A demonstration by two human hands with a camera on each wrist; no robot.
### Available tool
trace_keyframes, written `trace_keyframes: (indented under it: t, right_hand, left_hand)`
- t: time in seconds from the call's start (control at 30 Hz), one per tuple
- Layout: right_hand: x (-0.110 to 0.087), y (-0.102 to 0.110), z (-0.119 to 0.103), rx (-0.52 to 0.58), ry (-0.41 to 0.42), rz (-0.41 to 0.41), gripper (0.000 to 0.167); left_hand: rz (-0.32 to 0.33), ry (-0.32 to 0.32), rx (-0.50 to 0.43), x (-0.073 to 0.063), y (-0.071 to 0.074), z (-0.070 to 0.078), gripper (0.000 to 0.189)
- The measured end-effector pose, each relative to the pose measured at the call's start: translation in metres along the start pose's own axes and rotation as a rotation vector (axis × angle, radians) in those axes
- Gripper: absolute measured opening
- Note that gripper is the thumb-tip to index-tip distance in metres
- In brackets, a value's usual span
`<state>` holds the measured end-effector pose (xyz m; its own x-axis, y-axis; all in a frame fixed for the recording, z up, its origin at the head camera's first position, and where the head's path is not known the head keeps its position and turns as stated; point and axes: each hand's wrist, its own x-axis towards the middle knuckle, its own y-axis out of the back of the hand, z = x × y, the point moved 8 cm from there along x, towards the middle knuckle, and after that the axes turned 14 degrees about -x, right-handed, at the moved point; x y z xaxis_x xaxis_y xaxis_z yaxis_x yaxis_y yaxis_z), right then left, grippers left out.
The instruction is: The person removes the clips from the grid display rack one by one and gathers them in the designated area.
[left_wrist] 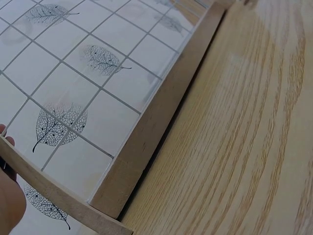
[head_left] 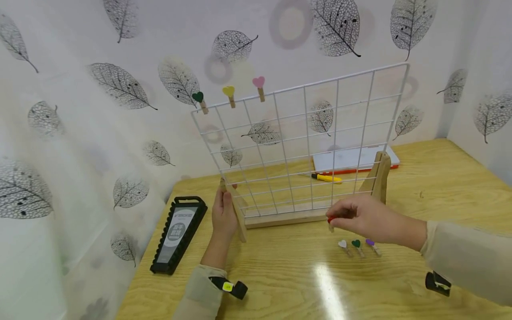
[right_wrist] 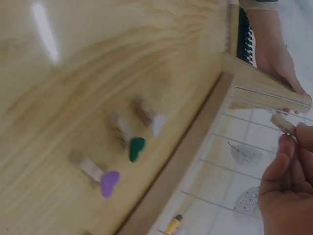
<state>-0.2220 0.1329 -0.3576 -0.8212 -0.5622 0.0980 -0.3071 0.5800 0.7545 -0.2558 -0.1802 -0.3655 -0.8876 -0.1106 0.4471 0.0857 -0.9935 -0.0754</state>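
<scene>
My right hand pinches a small wooden clothespin with a red top, just in front of the grid's lower edge. In the right wrist view that clothespin sits between thumb and fingertips. My left hand grips the left wooden upright of a white wire grid on a wooden base. Along the grid's top wire are clipped heart clothespins: green, yellow and pink. On the table below my right hand lie white, green and purple heart clothespins.
A black tapered rack with a label lies at the left on the wooden table. Behind the grid are a yellow-handled screwdriver and a white and red flat case. A leaf-patterned curtain hangs behind.
</scene>
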Motion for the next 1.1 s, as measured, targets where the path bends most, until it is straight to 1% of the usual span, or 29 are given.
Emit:
trace_keyframes:
  t: [0.1,0.2,0.27,0.37,0.47,0.63,0.87,1.1]
  right_hand:
    - [-0.001,-0.017,0.004,-0.023,0.02,-0.046,0.013]
    - [-0.002,-0.03,0.006,-0.077,0.041,-0.079,0.009]
    - [-0.002,-0.037,0.007,-0.107,0.058,-0.097,0.004]
    - [-0.001,-0.047,0.009,-0.129,0.087,-0.126,0.002]
    - [0.001,-0.055,0.013,-0.134,0.086,-0.157,0.002]
    - [0.004,-0.063,0.024,-0.131,0.062,-0.195,0.002]
    - [0.008,-0.069,0.035,-0.146,0.031,-0.214,0.005]
    - [0.008,-0.071,0.04,-0.14,-0.001,-0.217,0.004]
  left_hand:
    - [-0.001,-0.003,0.005,0.0,0.0,0.001,0.047]
    - [-0.009,-0.001,0.014,0.0,0.0,0.002,0.05]
    - [-0.013,0.003,0.018,0.0,-0.001,0.002,0.051]
    - [-0.012,0.014,0.029,0.0,-0.001,0.003,0.048]
    - [-0.01,0.016,0.035,0.0,0.0,0.003,0.046]
    - [-0.009,0.008,0.032,0.0,0.0,0.003,0.047]
    - [-0.003,0.025,0.033,0.0,0.0,0.001,0.047]
    - [0.004,0.027,0.028,0.001,0.0,0.002,0.045]
